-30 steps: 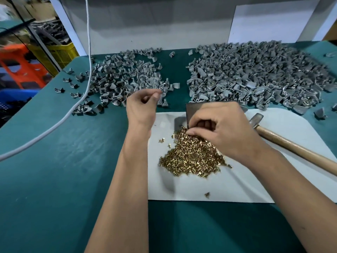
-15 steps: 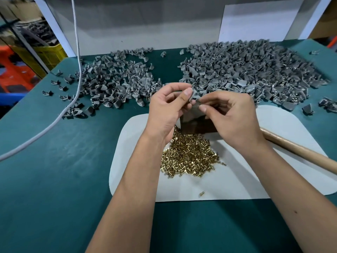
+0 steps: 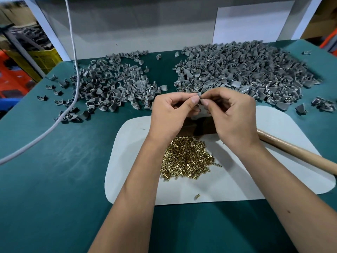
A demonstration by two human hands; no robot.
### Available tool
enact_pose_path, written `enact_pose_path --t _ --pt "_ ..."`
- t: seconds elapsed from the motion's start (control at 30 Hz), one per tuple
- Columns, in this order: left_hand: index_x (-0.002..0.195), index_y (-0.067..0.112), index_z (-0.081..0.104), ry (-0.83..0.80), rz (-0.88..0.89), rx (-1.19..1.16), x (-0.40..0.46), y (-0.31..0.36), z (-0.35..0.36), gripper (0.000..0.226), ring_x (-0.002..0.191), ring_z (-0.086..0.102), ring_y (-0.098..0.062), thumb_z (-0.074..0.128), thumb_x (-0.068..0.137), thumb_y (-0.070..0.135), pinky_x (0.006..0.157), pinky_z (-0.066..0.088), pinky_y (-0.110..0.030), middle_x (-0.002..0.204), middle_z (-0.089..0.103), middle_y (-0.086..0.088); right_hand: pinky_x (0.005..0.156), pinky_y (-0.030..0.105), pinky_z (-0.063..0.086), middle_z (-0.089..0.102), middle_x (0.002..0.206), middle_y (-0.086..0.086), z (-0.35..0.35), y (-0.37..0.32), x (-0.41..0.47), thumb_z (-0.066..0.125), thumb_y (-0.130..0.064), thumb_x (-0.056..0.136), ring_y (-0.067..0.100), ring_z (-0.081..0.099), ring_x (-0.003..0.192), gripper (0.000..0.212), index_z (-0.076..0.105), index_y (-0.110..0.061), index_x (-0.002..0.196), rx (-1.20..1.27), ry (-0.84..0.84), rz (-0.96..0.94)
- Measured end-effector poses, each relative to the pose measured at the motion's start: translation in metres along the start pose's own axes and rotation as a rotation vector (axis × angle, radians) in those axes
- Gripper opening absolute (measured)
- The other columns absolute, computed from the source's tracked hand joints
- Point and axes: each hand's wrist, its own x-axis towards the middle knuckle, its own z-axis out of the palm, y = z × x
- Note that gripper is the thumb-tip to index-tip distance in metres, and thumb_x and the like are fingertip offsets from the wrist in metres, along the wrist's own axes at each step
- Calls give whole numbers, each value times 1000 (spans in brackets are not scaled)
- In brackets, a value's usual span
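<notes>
Hands meet above the mat (image 3: 255, 179). The left hand (image 3: 171, 114) pinches a grey part (image 3: 199, 94) between thumb and forefinger. The right hand (image 3: 233, 114) pinches the same part, likely seating a rivet, which is hidden. Loose rivets (image 3: 186, 159) lie directly below for short reaches, with block (image 3: 200, 127) and hammer (image 3: 291, 152) close by.

Left grip (image 3: 169, 114) and right grip (image 3: 235, 115) pinch a grey part (image 3: 199, 94) (mostly hidden) above brass rivets (image 3: 186, 159).
</notes>
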Motion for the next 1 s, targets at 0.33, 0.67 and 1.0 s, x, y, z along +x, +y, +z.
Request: enact_pose_path --t 0.33,0.67,1.0 --pt "119 4 71 -61 -131 -273 -2 4 -3 34 88 75 -25 67 90 -11 83 61 -27 102 74 -25 84 28 57 74 92 -7 -1 -1 0 72 -9 88 6 70 89 13 78 -16 98 15 34 6" --pt "119 1 71 -122 -143 -302 -2 5 -4 30 94 75 -23 61 94 -12 86 61 -26 108 75 -21 81 20 56 74 89 -9 -1 -1 1 79 -5 83 8 73 89 27 66 -22 98 139 70 12" --pt "106 1 70 -117 -139 -274 -4 8 -3 24 83 76 -20 65 89 -15 79 62 -27 90 78 -12 79 25 58 72 90 -7 2 -1 -1 77 -4 85 10 71 87 19 69 -16 97 124 53 5"
